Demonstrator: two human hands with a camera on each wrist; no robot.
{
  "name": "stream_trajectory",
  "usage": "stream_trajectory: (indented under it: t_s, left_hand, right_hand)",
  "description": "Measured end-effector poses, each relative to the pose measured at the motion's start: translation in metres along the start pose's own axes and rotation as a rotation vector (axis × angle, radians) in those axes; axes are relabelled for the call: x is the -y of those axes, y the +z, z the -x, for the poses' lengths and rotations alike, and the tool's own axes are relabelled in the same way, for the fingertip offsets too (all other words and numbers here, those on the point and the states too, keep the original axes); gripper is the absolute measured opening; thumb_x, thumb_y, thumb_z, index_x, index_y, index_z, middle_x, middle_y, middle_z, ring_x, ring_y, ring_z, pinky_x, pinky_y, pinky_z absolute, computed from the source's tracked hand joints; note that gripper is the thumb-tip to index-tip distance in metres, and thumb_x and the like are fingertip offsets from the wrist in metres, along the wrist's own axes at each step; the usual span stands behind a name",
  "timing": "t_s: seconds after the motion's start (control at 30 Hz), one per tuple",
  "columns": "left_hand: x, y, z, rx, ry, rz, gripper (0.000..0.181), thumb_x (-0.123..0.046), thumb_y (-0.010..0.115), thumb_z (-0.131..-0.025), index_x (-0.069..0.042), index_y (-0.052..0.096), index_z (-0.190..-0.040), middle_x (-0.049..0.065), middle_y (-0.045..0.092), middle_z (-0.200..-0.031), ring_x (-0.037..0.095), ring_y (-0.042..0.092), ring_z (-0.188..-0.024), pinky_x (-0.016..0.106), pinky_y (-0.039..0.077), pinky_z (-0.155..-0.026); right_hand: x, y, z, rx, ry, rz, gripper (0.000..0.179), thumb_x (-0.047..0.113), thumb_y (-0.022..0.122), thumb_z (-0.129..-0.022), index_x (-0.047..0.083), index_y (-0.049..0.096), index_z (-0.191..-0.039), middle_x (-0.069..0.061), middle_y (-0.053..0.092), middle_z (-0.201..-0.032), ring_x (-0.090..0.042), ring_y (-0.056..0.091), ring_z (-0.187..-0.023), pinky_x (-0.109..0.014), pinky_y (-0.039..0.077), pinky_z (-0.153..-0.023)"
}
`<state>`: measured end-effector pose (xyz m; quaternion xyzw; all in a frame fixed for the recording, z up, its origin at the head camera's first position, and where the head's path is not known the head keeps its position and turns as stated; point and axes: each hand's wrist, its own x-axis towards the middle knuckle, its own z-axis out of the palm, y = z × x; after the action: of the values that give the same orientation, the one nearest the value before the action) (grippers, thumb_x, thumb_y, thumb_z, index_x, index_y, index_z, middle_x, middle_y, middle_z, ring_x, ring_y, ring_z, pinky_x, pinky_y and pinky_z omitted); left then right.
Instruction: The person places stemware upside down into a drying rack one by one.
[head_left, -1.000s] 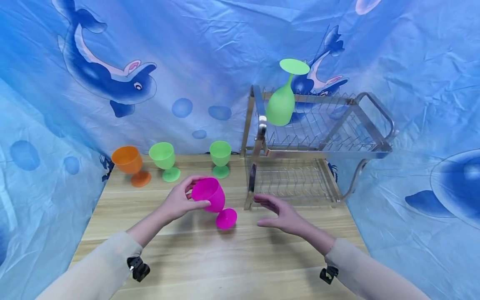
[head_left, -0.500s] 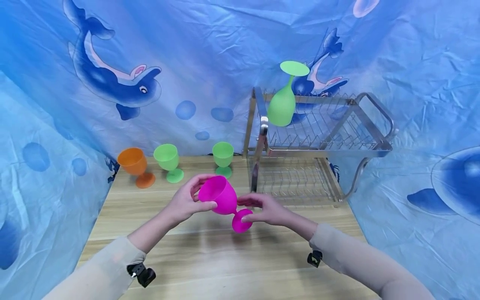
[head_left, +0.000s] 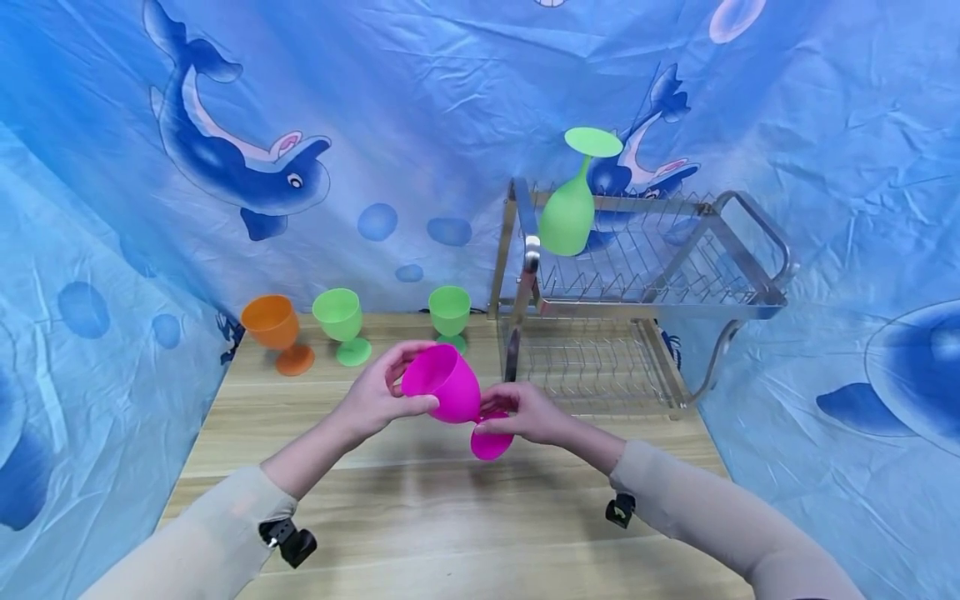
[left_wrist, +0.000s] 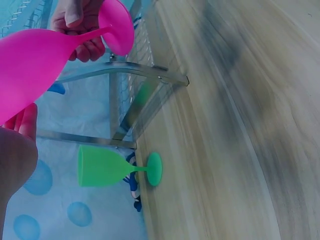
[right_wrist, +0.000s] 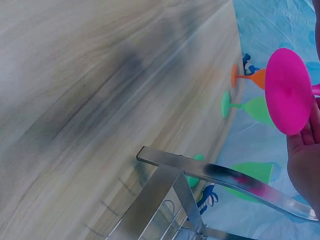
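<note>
A magenta plastic goblet (head_left: 453, 392) is held tilted above the table, its mouth toward the upper left. My left hand (head_left: 382, 397) grips the bowl, thumb in front and fingers behind. At the stem, just above the round foot (right_wrist: 287, 92), my right hand (head_left: 534, 415) pinches the goblet between thumb and fingers. In the left wrist view the right fingers (left_wrist: 89, 49) lie curled by the stem. A green goblet (head_left: 450, 312) stands upright behind the magenta one, its foot partly hidden. Another green goblet (head_left: 567, 218) sits upside down on the rack's upper tier.
The two-tier metal dish rack (head_left: 660, 310) stands at the back right of the wooden table (head_left: 450, 533), close beyond my right hand. Along the back left stand an orange goblet (head_left: 270, 323) and a green goblet (head_left: 337, 315). Blue dolphin-print cloth (head_left: 412, 125) surrounds the table.
My right hand has come leftward from beside the rack and taken hold of the goblet's stem. The left hand has moved the magenta goblet right and slightly up.
</note>
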<state>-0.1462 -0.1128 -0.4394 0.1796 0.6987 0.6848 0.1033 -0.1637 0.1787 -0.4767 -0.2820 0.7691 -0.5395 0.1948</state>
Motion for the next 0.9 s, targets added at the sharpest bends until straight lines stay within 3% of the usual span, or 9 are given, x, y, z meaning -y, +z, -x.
stream_trajectory:
  t_s: [0.4, 0.53, 0.7, 0.9]
  left_hand:
    - [-0.003, 0.002, -0.002, 0.010, 0.014, 0.024, 0.081, -0.006, 0.088, -0.086, -0.004, 0.046, -0.155, 0.020, 0.055, -0.148, 0.036, 0.059, -0.131, 0.040, 0.065, -0.091]
    - [-0.005, -0.001, 0.000, 0.031, 0.013, -0.009, 0.084, -0.006, 0.089, -0.084, -0.006, 0.045, -0.156, 0.018, 0.054, -0.148, 0.036, 0.057, -0.134, 0.039, 0.063, -0.096]
    - [-0.015, -0.010, 0.002, 0.066, 0.065, -0.212, 0.093, -0.014, 0.094, -0.081, -0.011, 0.044, -0.160, 0.012, 0.055, -0.151, 0.034, 0.054, -0.140, 0.046, 0.055, -0.110]
    - [-0.035, -0.016, 0.002, 0.116, 0.219, -0.597, 0.106, -0.034, 0.102, -0.072, -0.019, 0.045, -0.161, 0.005, 0.052, -0.156, 0.031, 0.053, -0.142, 0.056, 0.052, -0.113]
  right_hand:
    - [-0.002, 0.000, -0.002, -0.058, 0.008, 0.055, 0.020, 0.010, 0.087, -0.090, 0.003, 0.079, -0.107, -0.007, 0.081, -0.097, -0.014, 0.075, -0.090, -0.029, 0.063, -0.081]
    - [-0.001, -0.001, -0.003, -0.054, 0.004, 0.077, 0.016, 0.010, 0.087, -0.090, 0.005, 0.079, -0.103, -0.006, 0.080, -0.095, -0.013, 0.074, -0.088, -0.029, 0.063, -0.079]
    - [0.005, -0.006, -0.002, -0.053, -0.030, 0.175, 0.014, 0.012, 0.088, -0.089, 0.007, 0.081, -0.100, -0.001, 0.080, -0.093, -0.009, 0.073, -0.085, -0.028, 0.064, -0.077]
    - [0.013, -0.017, -0.005, -0.016, -0.058, 0.294, 0.013, 0.013, 0.088, -0.090, 0.009, 0.081, -0.100, 0.002, 0.080, -0.093, -0.005, 0.074, -0.083, -0.025, 0.064, -0.074]
